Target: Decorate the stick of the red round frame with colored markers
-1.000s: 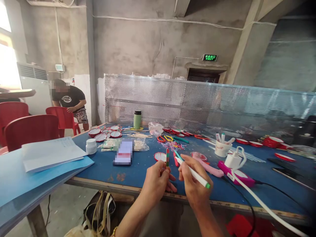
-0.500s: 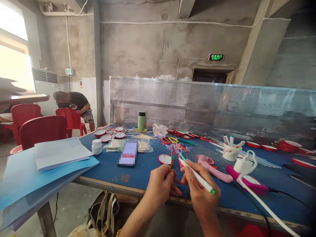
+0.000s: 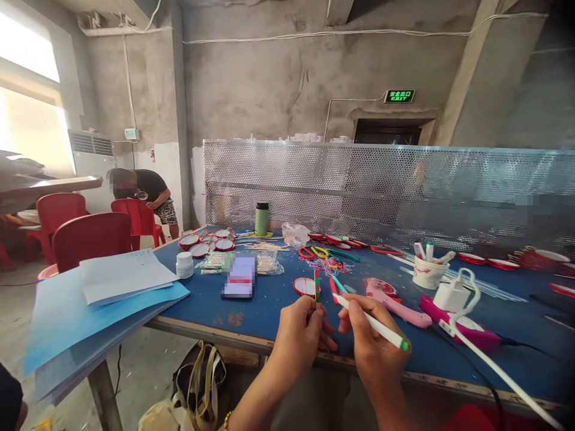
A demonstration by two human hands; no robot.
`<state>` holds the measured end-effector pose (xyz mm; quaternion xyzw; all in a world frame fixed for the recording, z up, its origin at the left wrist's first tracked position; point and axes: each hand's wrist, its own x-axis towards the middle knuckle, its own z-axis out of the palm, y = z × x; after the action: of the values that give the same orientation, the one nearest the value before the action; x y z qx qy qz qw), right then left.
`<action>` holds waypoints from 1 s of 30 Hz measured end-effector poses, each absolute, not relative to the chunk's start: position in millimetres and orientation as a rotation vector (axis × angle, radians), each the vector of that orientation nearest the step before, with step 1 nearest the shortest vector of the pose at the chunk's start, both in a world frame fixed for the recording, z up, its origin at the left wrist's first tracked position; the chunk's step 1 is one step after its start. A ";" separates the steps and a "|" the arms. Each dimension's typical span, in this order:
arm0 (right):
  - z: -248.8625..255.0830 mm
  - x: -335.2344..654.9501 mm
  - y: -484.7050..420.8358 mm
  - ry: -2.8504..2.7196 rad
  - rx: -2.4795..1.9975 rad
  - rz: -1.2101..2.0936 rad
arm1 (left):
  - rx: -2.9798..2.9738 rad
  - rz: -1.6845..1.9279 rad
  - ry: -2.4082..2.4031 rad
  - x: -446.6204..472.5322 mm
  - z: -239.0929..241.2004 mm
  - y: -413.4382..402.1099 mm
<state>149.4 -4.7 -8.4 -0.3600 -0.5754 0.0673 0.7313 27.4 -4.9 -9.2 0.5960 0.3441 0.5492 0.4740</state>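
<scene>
My left hand point(image 3: 300, 334) is closed round a thin stick point(image 3: 317, 286) banded red and green, held upright over the front edge of the blue table point(image 3: 215, 311). My right hand point(image 3: 372, 347) grips a white marker with a green end point(image 3: 375, 323), its tip pointing at the stick. Just behind the stick lie a round red-rimmed disc point(image 3: 304, 286) and a red stick point(image 3: 333, 288). A pink glue gun point(image 3: 395, 302) lies to the right of my hands.
A phone point(image 3: 239, 280), a white jar point(image 3: 184, 264), a green flask point(image 3: 262, 218), scissors point(image 3: 314, 252), a cup of markers point(image 3: 426, 270) and a charger with white cable point(image 3: 453, 293) are on the table. Blue folders with papers point(image 3: 112, 287) lie left. Another person bends over red chairs point(image 3: 92, 236).
The view has swung left, so my hands and the table sit further right in the picture. Both hands keep their grip on stick and marker. The person at the back bent lower.
</scene>
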 end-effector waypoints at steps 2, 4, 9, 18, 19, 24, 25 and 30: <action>-7.3 148.5 -5.6 -1.268 -0.775 0.159 | 1.467 1.348 0.842 27.7 -9.7 -4.5; -7.6 148.8 -5.9 -1.279 -0.766 0.157 | 1.473 1.352 0.846 28.0 -9.7 -4.0; -12.0 151.3 -4.3 -1.316 -0.756 0.150 | 1.461 1.351 0.844 28.2 -7.9 -3.6; -11.0 151.5 -7.4 -1.349 -0.773 0.099 | 1.460 1.336 0.842 27.0 -9.5 -3.1; -11.2 151.9 -7.6 -1.354 -0.776 0.091 | 1.467 1.333 0.842 26.8 -9.4 -3.3; -16.4 154.8 -7.4 -1.425 -0.796 0.035 | 1.464 1.300 0.854 24.6 -5.7 -6.6; -17.4 155.3 -7.4 -1.443 -0.800 0.012 | 1.466 1.295 0.853 24.0 -5.1 -7.0; -16.1 154.5 -8.6 -1.509 -0.808 -0.084 | 1.473 1.283 0.824 22.7 -6.5 -6.5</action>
<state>154.5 -8.6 -16.1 -0.3564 -0.6654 -0.0369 0.6548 22.7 -6.5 -6.5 0.6060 0.3389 0.5281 0.4889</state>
